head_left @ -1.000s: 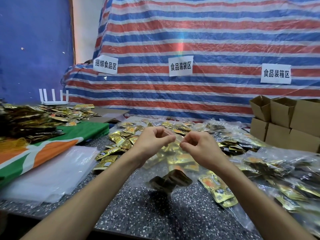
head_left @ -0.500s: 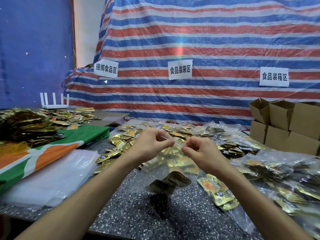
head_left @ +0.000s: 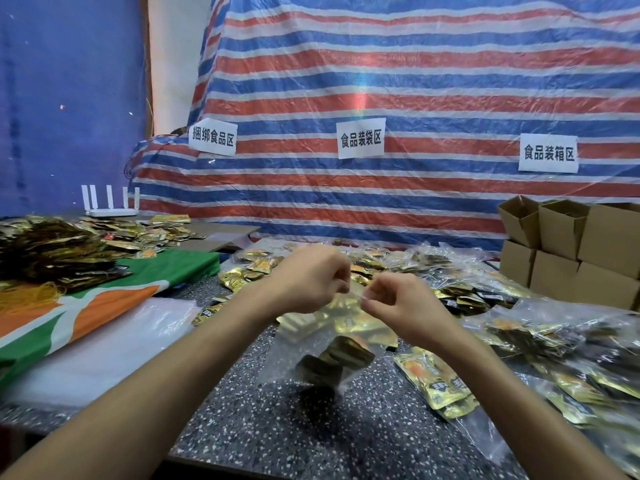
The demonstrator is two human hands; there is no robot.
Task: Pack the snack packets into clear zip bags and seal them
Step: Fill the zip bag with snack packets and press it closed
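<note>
While a clear zip bag (head_left: 285, 356) is hanging just above a speckled table (head_left: 277, 431), the left hand (head_left: 308, 282) and right hand (head_left: 405, 306) are pinching its top edge with curled fingers, close together. Dark gold snack packets (head_left: 334, 360) are sitting in the bag's bottom. Loose packets (head_left: 433, 382) and filled bags (head_left: 540, 327) are lying nearby, beside cardboard boxes (head_left: 568, 258).

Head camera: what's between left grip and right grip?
Head view: the top edge of the clear zip bag spans it, pinched by left grip and right grip; snack packets hang inside.
</note>
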